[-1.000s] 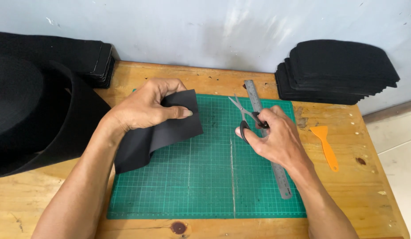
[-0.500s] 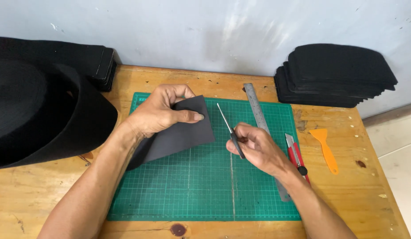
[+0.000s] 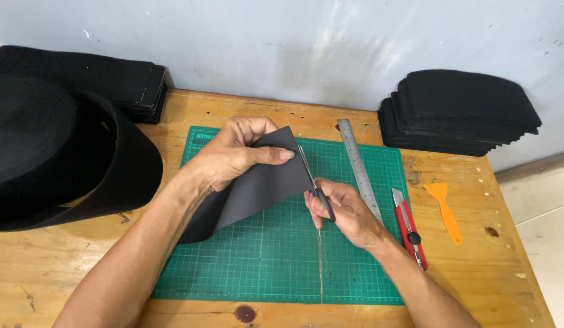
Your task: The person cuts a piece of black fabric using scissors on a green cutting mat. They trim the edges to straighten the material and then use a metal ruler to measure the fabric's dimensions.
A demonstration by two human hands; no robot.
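At the far left a big roll of black band (image 3: 57, 152) rests on the wooden table (image 3: 507, 279), with a low stack of black pieces (image 3: 112, 79) behind it by the wall. The left hand (image 3: 233, 155) pinches the upper edge of a dark grey sheet (image 3: 257, 188), thumb on top and fingers curled behind, holding it tilted above the green cutting mat (image 3: 264, 261). Just beside the sheet's right edge, the right hand (image 3: 343, 212) grips a pair of scissors (image 3: 312, 179), fingers closed around the handles, blades pointing up along that edge. Right of the hand lie a steel ruler (image 3: 355, 158), a red utility knife (image 3: 406, 225) and an orange scraper (image 3: 445, 209). Another stack of black pieces (image 3: 464, 112) sits at the back right.
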